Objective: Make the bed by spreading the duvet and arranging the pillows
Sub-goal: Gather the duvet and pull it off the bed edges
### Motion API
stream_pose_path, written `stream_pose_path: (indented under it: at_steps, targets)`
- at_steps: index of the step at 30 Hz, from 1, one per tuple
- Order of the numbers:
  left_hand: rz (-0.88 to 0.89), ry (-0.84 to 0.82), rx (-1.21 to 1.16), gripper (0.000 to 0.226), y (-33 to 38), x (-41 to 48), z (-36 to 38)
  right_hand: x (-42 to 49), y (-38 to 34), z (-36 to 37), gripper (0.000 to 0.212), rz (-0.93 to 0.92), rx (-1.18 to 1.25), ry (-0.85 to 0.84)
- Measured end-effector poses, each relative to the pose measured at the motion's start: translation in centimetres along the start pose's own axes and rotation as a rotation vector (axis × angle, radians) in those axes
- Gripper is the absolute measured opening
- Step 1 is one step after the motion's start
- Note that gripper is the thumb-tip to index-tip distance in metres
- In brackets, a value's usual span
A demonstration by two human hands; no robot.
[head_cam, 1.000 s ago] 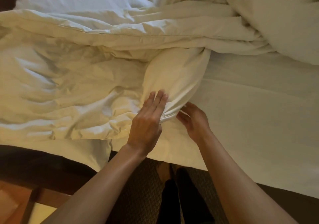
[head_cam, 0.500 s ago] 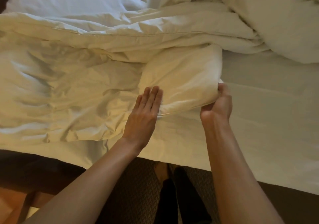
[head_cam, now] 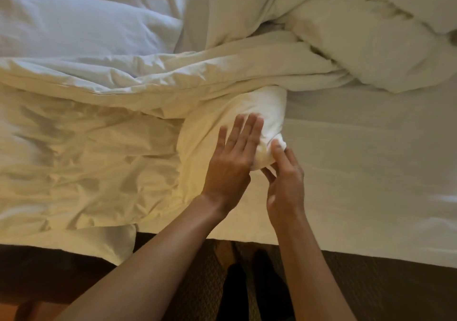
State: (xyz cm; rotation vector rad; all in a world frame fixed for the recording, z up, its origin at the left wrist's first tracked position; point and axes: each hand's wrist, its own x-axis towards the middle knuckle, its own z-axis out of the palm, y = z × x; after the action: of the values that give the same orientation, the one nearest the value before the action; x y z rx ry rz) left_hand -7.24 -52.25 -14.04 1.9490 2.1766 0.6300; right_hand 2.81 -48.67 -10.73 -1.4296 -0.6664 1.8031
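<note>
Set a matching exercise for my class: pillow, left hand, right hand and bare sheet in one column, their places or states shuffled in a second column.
Things:
1 pillow
2 left hand
3 right hand
4 bare sheet

Places or states:
A lies smooth, to the right of both hands
B at the upper left of the view
C lies flat, fingers straight, on the folded duvet corner
D pinches the tip of that corner

Pairs: 1-B; 2-C; 3-D; 4-A
</note>
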Motion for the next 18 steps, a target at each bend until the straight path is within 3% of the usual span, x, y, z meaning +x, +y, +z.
stream_pose_path:
  at_steps: [4, 7, 13, 18]
  targets:
    - [0.029, -0.021, -0.064, 0.094, 0.1, -0.8, -0.3, 4.0, 1.6, -1.7, 0.063, 0.485, 0.258, 0.121]
    - [0.027, -0.033, -0.111, 0.087, 0.7, -2.4, -0.7, 6.6, 2.2, -1.0, 0.070, 0.745, 0.474, 0.083]
    - [-0.009, 0.047, -0.223, 0.081, 2.7, -1.3, -1.6, 10.4, -1.1, -0.1, 0.040, 0.726, 0.136, -0.179]
    - [-0.025, 0.032, -0.170, 0.085, 3.6, -0.5, -1.2, 11.8, -4.7, -2.6, 0.048, 0.592, 0.298, -0.030]
